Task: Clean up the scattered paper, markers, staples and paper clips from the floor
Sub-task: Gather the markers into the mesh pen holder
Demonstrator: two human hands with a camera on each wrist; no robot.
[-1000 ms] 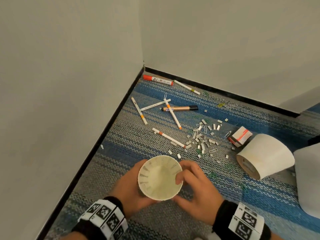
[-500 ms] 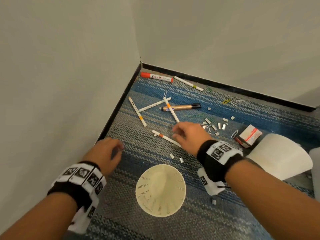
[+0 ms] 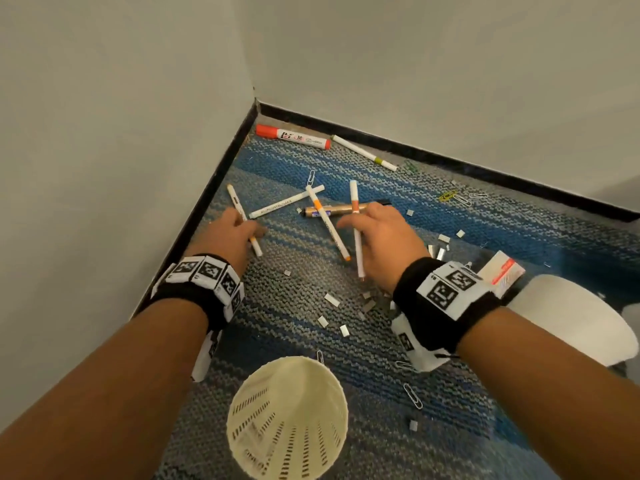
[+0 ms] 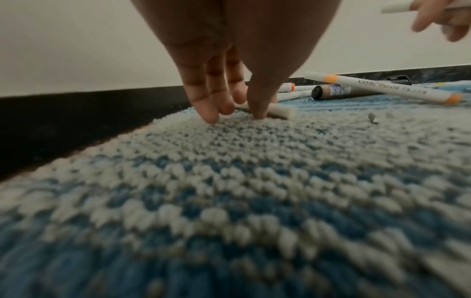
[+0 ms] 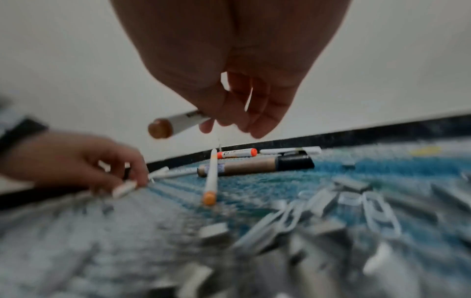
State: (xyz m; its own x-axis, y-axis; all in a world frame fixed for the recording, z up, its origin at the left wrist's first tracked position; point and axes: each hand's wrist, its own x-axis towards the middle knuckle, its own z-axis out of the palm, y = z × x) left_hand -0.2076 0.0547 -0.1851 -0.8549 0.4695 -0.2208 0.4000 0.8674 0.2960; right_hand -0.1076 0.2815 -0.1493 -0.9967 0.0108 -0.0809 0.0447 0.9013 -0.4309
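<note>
Several markers lie scattered on the blue-grey carpet point(image 3: 298, 282) in the corner. My left hand point(image 3: 247, 230) pinches a white marker point(image 3: 232, 195) that lies by the left skirting; thumb and fingers point(image 4: 216, 108) press down on either side of that white marker point(image 4: 280, 110). My right hand point(image 3: 356, 226) grips a white marker with an orange band point(image 3: 354, 199) and holds it above the floor; this marker point(image 5: 175, 123) sticks out left of the right hand point(image 5: 216, 121). Staples point(image 3: 332, 299) and paper clips point(image 3: 412, 396) litter the carpet.
A cream perforated basket point(image 3: 287, 417) stands near me between my forearms. A white paper roll point(image 3: 571, 320) and a staple box point(image 3: 502, 271) lie at the right. A red marker point(image 3: 292, 136), a gold marker point(image 3: 336, 210) and further white ones lie near the walls.
Both hands let go of the basket, which now stands on the carpet. The right hand picked a marker up off the floor; the left hand moved forward onto the marker by the wall.
</note>
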